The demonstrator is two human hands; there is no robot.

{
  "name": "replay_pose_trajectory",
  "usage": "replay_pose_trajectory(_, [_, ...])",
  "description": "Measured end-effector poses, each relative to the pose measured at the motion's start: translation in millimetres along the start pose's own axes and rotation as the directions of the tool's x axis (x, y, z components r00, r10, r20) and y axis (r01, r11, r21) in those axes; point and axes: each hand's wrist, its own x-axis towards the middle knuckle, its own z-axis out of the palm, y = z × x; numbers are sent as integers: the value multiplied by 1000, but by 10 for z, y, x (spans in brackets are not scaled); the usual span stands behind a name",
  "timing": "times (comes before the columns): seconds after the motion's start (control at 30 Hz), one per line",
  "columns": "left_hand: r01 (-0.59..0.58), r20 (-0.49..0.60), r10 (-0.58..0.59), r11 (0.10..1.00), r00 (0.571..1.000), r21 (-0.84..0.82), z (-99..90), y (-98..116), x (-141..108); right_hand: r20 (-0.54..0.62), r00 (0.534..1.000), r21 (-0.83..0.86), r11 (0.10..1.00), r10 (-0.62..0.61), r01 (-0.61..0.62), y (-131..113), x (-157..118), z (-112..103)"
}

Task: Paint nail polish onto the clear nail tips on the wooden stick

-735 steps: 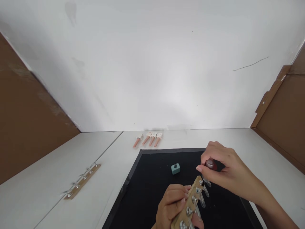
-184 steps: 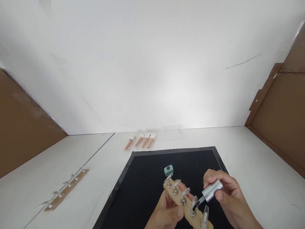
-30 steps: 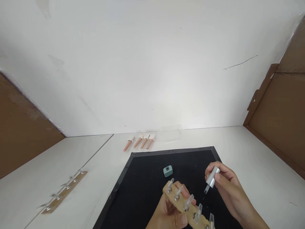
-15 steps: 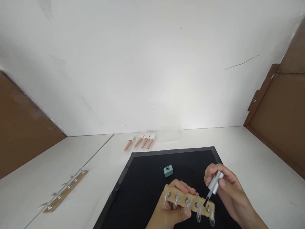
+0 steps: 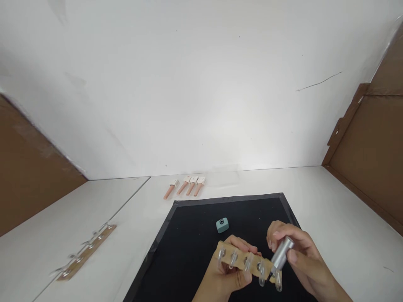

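Note:
My left hand point(image 5: 231, 272) is closed round a tan strip point(image 5: 239, 256) that carries a row of clear nail tips point(image 5: 248, 263). In my right hand point(image 5: 302, 256) is a nail polish brush point(image 5: 282, 253) with a silver cap, gripped between thumb and fingers. Its dark bristles point down at the strip's right end, between the two rightmost tips; whether they touch a tip I cannot tell. An open teal nail polish bottle point(image 5: 222, 225) stands on the black mat point(image 5: 195, 235), beyond my left hand.
Several nail polish bottles with pink caps point(image 5: 190, 187) lie behind the mat. A second tan strip point(image 5: 88, 255) with clear tips is on the white table point(image 5: 132, 235) at left. A clear sheet point(image 5: 223, 178) lies near the back wall. Brown cardboard panels point(image 5: 365, 147) flank both sides.
The brush has moved slightly down and left, its bristles now lower on the strip. My right hand went down with it. The strip in my left hand has tilted and shifted a little.

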Motion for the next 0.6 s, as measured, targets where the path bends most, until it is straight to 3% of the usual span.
replay_pose_trajectory(0.3, [48, 6, -48, 998, 999, 51, -23, 10, -14, -10, 1000, -38, 999, -8, 8, 30, 1, -29])
replay_pose_trajectory(0.6, [36, 100, -44, 996, 994, 82, -112, -11, 10, -194, 981, -66, 998, 7, -21, 17, -5, 19])
